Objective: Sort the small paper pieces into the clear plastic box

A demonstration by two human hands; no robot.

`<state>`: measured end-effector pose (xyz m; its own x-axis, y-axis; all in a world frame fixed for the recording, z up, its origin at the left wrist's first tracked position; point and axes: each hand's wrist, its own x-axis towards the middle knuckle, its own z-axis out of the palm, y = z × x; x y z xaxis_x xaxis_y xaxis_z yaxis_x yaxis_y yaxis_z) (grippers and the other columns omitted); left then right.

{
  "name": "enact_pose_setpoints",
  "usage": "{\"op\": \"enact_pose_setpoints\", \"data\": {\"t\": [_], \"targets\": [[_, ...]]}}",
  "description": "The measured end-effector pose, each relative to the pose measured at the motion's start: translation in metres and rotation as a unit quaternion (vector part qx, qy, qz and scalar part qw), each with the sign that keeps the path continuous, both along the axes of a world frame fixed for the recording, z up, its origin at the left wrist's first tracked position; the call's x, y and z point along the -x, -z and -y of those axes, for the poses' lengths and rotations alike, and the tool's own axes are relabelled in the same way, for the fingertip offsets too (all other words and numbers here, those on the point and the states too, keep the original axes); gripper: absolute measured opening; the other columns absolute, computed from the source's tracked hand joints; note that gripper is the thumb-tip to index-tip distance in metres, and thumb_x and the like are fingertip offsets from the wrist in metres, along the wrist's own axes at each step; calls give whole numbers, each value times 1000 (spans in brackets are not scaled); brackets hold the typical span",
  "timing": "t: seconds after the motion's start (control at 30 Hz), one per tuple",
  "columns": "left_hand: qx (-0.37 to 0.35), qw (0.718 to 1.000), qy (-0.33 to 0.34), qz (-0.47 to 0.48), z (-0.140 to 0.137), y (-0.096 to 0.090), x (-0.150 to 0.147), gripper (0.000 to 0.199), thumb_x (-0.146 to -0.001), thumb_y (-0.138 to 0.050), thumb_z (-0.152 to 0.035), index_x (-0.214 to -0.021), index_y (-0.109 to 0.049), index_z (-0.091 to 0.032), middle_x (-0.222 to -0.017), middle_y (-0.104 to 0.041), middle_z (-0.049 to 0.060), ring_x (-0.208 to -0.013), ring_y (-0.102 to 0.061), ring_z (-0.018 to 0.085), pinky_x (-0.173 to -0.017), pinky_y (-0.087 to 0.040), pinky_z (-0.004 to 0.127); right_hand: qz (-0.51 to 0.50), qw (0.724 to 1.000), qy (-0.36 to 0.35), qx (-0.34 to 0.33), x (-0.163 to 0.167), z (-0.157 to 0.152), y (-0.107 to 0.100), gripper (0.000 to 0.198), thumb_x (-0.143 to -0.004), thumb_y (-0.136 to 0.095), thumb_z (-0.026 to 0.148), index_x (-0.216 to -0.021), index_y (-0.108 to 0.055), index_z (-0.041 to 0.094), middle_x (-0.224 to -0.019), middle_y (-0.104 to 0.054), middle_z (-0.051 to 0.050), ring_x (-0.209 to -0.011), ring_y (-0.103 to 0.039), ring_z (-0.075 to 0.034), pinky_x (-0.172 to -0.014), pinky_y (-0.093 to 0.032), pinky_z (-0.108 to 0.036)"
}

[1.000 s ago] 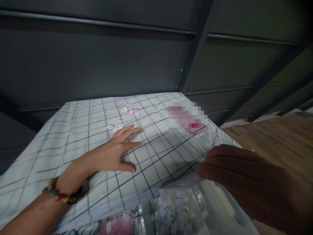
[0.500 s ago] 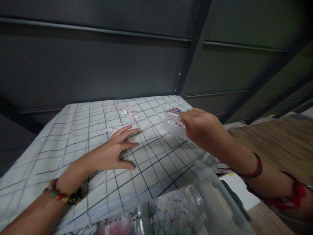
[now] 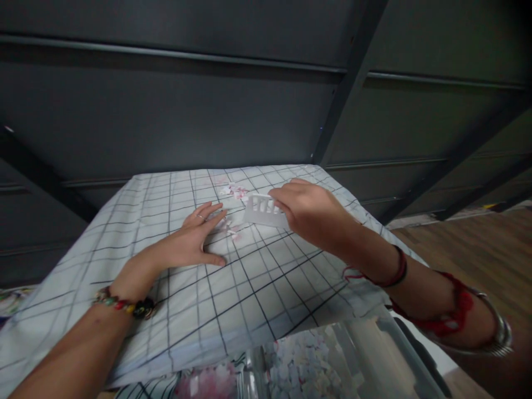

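My right hand [image 3: 310,213] grips a flat white plastic piece with a row of slots [image 3: 266,213], its lower edge at or just above the checked cloth. My left hand [image 3: 191,235] rests palm down on the cloth with fingers spread and a ring on one finger. By its fingertips lie small white and pink paper scraps [image 3: 233,231], partly covered by the hand. Another little heap of pink and white scraps [image 3: 235,190] sits farther back, just beyond the slotted piece.
A checked white cloth [image 3: 266,299] covers the table, with a dark panelled wall [image 3: 199,116] behind. At the front edge stand a clear box of pale paper bits [image 3: 299,366] and a container of pink material [image 3: 208,382]. A wooden floor [image 3: 449,238] lies to the right.
My right hand has carried the slotted piece left toward the scraps. My left hand has shifted slightly, uncovering scraps beside its fingers. The dark-edged card or phone at the right is now hidden.
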<state>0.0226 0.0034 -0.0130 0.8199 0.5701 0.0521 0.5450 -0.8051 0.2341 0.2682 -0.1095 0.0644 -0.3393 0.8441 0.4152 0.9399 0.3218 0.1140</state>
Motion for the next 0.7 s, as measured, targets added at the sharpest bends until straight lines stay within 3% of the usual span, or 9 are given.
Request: {"op": "enact_pose_setpoints", "data": {"t": [0.13,0.37,0.7], "targets": [[6,1000,-11,-23,-1,2,1,111,-71,-72,-61,-152,-16,-8,-157,-7,27,-144,-2,44,-112,-15,61,8,998,-61,13,-1,-2,4,28,-83,-38,0,-81,-64,13,-75,-64,-6,-75,-52,-16,-68,-36,-29],[23,1000,4,-19,-4,7,7,112,-74,-71,-60,-154,-5,-18,-159,1,23,-144,2,42,-112,-14,59,-8,997,-81,2,-7,11,-4,27,-83,-40,3,-76,-63,16,-69,-62,-3,-73,-52,-15,-67,-37,-27],[36,998,-19,-44,5,-3,-1,109,-72,-75,-55,-152,-15,-9,-158,0,26,-144,5,42,-113,-12,57,-13,994,-110,0,-14,18,-3,29,-86,-40,5,-75,-64,16,-63,-54,-1,-64,-48,-12,-60,-37,-24]]}}
